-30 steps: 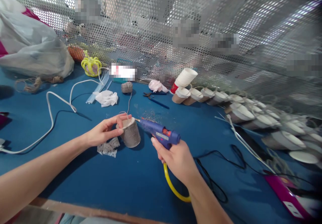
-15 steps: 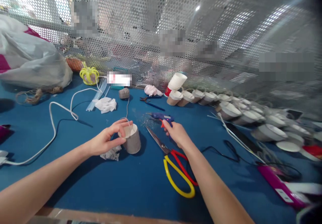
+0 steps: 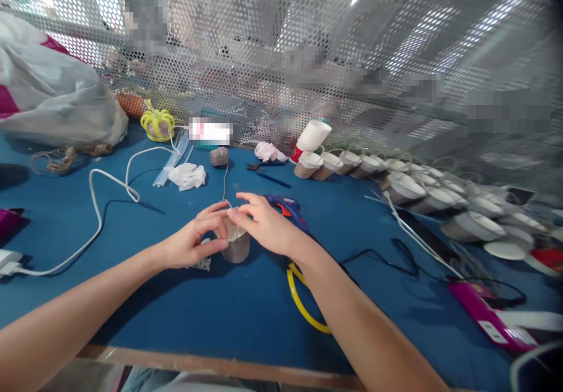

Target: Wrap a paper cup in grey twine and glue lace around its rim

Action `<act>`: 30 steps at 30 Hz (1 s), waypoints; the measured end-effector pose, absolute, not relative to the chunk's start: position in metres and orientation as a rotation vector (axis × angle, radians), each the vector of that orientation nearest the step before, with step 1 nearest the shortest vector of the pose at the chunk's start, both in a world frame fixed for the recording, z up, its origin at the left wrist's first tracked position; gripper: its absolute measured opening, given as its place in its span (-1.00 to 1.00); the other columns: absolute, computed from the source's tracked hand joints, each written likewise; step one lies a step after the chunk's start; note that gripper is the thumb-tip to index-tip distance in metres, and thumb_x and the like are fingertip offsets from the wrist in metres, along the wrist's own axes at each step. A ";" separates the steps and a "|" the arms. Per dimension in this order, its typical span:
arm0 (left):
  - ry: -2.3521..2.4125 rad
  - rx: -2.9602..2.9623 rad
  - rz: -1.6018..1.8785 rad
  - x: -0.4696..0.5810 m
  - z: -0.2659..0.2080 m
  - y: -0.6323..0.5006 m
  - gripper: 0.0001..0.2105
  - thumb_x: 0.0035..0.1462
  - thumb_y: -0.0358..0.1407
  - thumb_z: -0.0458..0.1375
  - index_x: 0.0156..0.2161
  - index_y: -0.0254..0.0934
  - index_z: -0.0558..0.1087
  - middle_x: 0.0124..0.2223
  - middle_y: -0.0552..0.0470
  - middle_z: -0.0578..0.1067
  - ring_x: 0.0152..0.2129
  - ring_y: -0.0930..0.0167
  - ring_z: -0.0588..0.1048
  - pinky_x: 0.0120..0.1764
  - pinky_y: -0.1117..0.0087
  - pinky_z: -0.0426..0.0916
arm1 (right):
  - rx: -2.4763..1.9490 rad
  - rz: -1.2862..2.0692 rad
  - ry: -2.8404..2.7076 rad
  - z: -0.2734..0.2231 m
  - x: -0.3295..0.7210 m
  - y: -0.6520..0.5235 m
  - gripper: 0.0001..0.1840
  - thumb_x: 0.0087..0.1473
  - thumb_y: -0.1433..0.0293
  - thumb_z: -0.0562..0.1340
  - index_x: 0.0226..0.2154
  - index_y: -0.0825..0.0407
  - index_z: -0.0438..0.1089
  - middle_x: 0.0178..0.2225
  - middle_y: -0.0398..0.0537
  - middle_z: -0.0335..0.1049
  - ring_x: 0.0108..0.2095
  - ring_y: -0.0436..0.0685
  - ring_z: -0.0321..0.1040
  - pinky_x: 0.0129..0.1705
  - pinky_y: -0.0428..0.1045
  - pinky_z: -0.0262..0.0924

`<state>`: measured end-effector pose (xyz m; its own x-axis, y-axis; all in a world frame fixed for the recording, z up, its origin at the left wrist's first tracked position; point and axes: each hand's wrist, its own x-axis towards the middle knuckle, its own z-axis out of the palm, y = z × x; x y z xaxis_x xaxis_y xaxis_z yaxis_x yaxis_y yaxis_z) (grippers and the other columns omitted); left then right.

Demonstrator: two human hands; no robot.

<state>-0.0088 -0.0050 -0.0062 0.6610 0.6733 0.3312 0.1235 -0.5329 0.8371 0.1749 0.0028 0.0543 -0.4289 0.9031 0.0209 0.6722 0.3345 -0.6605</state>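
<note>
A small cup [image 3: 237, 247] with a pale inside and grey wrapped side stands upright on the blue table. My left hand [image 3: 196, 240] grips its left rim, thumb outside and fingers bent over the opening. My right hand [image 3: 268, 223] reaches over the right rim, thumb at the edge and index finger stretched out, apart from the thumb. Grey yarn runs from the ball of yarn [image 3: 219, 156] towards the cup; its end is hidden by my fingers. Behind my right hand lies a blue glue gun [image 3: 288, 209]. Scissors with a yellow handle [image 3: 303, 305] are mostly covered by my right forearm.
Rows of similar cups [image 3: 407, 186] stand at right, near a purple power strip [image 3: 488, 316]. Pliers [image 3: 268, 173], crumpled white tissue [image 3: 187, 176] and clear glue sticks [image 3: 169, 166] lie further back. A white cable [image 3: 97, 222] crosses the left side. Perforated mesh [image 3: 246, 40] rises behind the table.
My right hand has let go of the glue gun, which now lies on the table, and has moved left to the cup. My left hand stays at the cup.
</note>
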 end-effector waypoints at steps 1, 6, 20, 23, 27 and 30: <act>0.611 2.045 0.837 -0.009 -0.006 -0.005 -0.87 0.14 -0.29 0.06 -0.42 -0.26 0.30 -0.06 -0.13 0.46 0.21 0.24 0.05 0.20 0.11 -0.09 | -1.370 0.861 -2.223 0.053 0.173 0.004 -0.70 0.08 0.31 0.15 -0.61 0.04 0.37 0.02 0.12 0.29 0.16 0.27 0.06 0.09 0.16 0.00; 0.611 1.825 0.880 -0.010 -0.006 -0.003 -0.86 0.13 -0.27 0.08 -0.40 -0.28 0.31 0.14 -0.16 0.32 0.24 0.22 -0.02 0.18 0.08 -0.09 | -1.280 0.959 -1.912 0.048 0.184 0.001 -0.80 0.04 0.34 0.18 -0.56 0.05 0.31 0.05 0.09 0.26 0.09 0.17 0.18 0.08 0.11 0.02; 0.415 1.304 0.775 -0.010 -0.001 -0.008 -0.87 0.03 -0.29 0.21 -0.42 -0.30 0.37 -0.07 -0.11 0.51 0.17 0.19 0.17 0.15 0.05 0.00 | -1.195 0.963 -1.694 0.035 0.203 -0.033 -0.77 0.05 0.27 0.19 -0.54 0.02 0.25 -0.19 -0.02 0.36 -0.07 0.12 0.30 0.00 0.05 0.14; 0.396 1.225 0.736 -0.010 0.001 -0.010 -0.88 0.02 -0.28 0.22 -0.42 -0.28 0.39 -0.11 -0.09 0.52 0.13 0.19 0.23 0.11 0.07 0.09 | -1.163 1.035 -1.656 0.032 0.202 -0.036 -0.78 0.04 0.26 0.20 -0.53 0.01 0.25 -0.23 -0.05 0.37 -0.07 0.12 0.31 0.01 0.05 0.14; 0.347 1.178 0.700 -0.010 0.004 -0.012 -0.89 0.00 -0.29 0.23 -0.42 -0.27 0.40 -0.10 -0.07 0.52 0.10 0.21 0.26 0.09 0.08 0.12 | -1.145 1.142 -1.605 0.030 0.202 -0.039 -0.77 0.03 0.27 0.21 -0.54 0.01 0.23 -0.24 -0.07 0.37 -0.06 0.10 0.31 0.02 0.04 0.13; 0.356 1.151 0.682 -0.011 0.004 -0.013 -0.87 -0.01 -0.28 0.23 -0.42 -0.28 0.39 -0.02 -0.09 0.48 0.07 0.20 0.30 0.08 0.06 0.12 | -1.141 1.179 -1.589 0.029 0.202 -0.039 -0.78 0.04 0.29 0.20 -0.55 0.02 0.22 -0.24 -0.06 0.36 -0.07 0.09 0.31 0.01 0.03 0.14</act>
